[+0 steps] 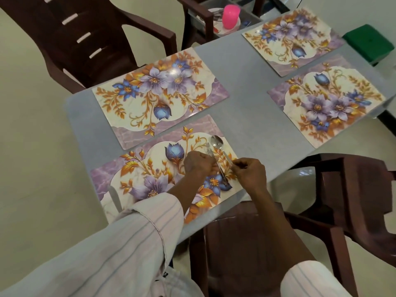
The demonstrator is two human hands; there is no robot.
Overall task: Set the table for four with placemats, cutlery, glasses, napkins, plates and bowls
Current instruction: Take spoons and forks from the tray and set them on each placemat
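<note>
Spoon (216, 142), fork (210, 151): light, stiff, slick steel; take mid-handle. Your right hand (249, 170) pinches the spoon, your left hand (199, 163) the fork.

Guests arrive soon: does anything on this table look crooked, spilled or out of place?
Nothing stands out. The placemats lie flat in two pairs; spoon and fork lie side by side on the near placemat, right hand and left hand gripping them.

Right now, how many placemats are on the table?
4 placemats: one nearest the camera, one just beyond it, two at the far end, one nearer than the other. None seems hidden.
</note>
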